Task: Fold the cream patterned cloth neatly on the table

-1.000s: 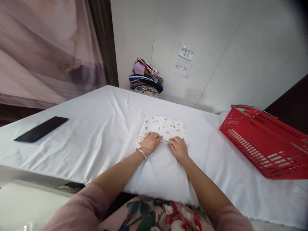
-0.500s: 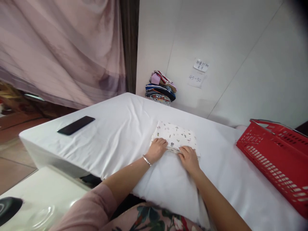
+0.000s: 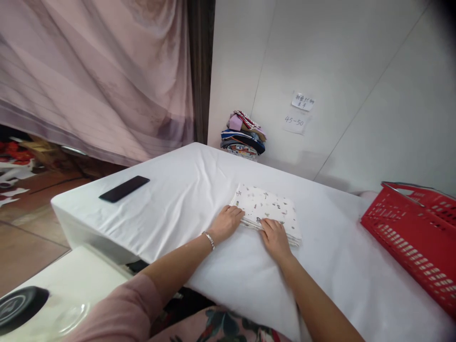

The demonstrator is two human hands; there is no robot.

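My left grip (image 3: 227, 223) touches the folded cloth (image 3: 270, 205) at its near left corner, my right grip (image 3: 276, 238) its near edge; whether either pinches, I cannot tell. The cloth lies on the table (image 3: 171, 209), left of the red basket (image 3: 423, 230).

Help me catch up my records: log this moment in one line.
left hand: on folded cloth, near-left corner; right hand: on its near edge; cloth: on white table; red basket: right of cloth

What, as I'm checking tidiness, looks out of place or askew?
The white tablecloth looks rumpled, not smooth, between the flat black object and the folded printed cloth. No spill or damage shows.
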